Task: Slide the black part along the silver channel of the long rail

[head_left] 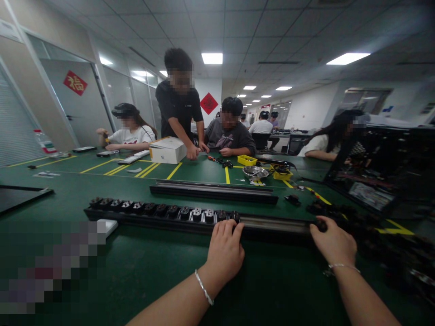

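A long black channel rail lies across the table in front of me. Its left and middle part carries a row of small black socket-like modules, some with silvery faces; the right part shows a bare channel. My left hand rests over the front edge, with its fingers closed around the last module at the row's right end. At the rail's right end my right hand pinches a small dark module between thumb and fingers. Its details are too dark to make out.
Behind lies a second black rail. A dark pile of parts sits to the right, below a black open case. Farther back are a metal bowl, yellow trays and a white box. Several people work around the table.
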Demonstrator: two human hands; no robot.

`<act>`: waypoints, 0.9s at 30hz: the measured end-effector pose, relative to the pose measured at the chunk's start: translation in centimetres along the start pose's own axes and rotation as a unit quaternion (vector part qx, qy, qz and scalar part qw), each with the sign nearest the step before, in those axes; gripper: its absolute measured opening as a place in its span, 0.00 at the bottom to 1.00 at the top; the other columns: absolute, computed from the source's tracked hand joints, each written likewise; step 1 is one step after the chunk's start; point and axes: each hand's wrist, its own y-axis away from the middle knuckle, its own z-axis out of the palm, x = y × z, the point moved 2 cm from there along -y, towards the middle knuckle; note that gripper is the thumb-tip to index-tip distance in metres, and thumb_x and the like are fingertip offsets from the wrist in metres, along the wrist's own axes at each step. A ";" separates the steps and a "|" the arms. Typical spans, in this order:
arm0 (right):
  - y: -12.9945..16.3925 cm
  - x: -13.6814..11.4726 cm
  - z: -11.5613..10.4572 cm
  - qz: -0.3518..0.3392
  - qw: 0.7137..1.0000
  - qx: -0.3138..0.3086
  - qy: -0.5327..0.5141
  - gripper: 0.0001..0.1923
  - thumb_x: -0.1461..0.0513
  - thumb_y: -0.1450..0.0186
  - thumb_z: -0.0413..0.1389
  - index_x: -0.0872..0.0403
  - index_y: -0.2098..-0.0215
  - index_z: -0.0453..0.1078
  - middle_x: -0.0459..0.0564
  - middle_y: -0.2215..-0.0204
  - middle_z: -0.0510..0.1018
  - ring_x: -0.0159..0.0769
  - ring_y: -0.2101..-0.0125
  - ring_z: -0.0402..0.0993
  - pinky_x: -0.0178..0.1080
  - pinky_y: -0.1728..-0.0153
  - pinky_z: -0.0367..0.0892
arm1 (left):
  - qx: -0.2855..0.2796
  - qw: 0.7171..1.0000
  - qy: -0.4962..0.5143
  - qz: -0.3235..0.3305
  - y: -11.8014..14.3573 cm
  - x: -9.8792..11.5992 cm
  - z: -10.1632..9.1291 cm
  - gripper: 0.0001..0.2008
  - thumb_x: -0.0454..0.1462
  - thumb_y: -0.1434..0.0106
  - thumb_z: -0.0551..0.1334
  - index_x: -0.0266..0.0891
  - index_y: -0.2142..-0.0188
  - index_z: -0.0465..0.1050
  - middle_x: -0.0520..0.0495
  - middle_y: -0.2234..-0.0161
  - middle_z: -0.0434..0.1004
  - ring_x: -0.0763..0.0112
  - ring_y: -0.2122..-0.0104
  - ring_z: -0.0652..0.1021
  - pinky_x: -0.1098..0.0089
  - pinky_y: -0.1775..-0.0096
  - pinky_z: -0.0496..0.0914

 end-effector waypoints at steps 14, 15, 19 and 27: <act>0.0 0.4 -0.9 0.047 0.999 0.019 -0.005 0.24 0.51 0.40 0.46 0.54 0.52 0.70 0.64 0.57 0.75 0.55 0.53 0.68 0.52 0.56 0.62 | 0.008 1.000 0.006 0.001 0.0 0.0 0.1 0.25 0.32 0.42 0.55 0.43 0.44 0.62 0.45 0.50 0.64 0.60 0.49 0.65 0.56 0.43 0.59; 0.1 0.3 -1.0 0.046 0.999 0.020 -0.004 0.24 0.51 0.40 0.46 0.54 0.52 0.70 0.64 0.57 0.75 0.55 0.53 0.68 0.51 0.56 0.62 | 0.008 1.000 0.006 0.001 0.0 0.0 0.1 0.25 0.32 0.42 0.55 0.43 0.44 0.62 0.45 0.50 0.65 0.60 0.49 0.65 0.56 0.43 0.59; 0.0 0.4 -1.1 0.059 0.998 0.000 0.006 0.26 0.49 0.41 0.46 0.53 0.51 0.70 0.59 0.55 0.75 0.54 0.52 0.68 0.48 0.55 0.64 | 0.008 1.000 0.007 0.001 0.0 -0.1 0.1 0.25 0.32 0.42 0.56 0.43 0.44 0.62 0.46 0.51 0.65 0.60 0.49 0.65 0.56 0.43 0.58; -0.4 1.5 -1.2 0.079 0.997 -0.003 0.007 0.28 0.47 0.41 0.46 0.52 0.50 0.69 0.56 0.52 0.73 0.54 0.51 0.67 0.48 0.53 0.64 | 0.005 1.000 0.007 0.000 0.0 -0.1 0.0 0.25 0.32 0.42 0.55 0.43 0.44 0.62 0.46 0.50 0.65 0.60 0.49 0.65 0.55 0.43 0.58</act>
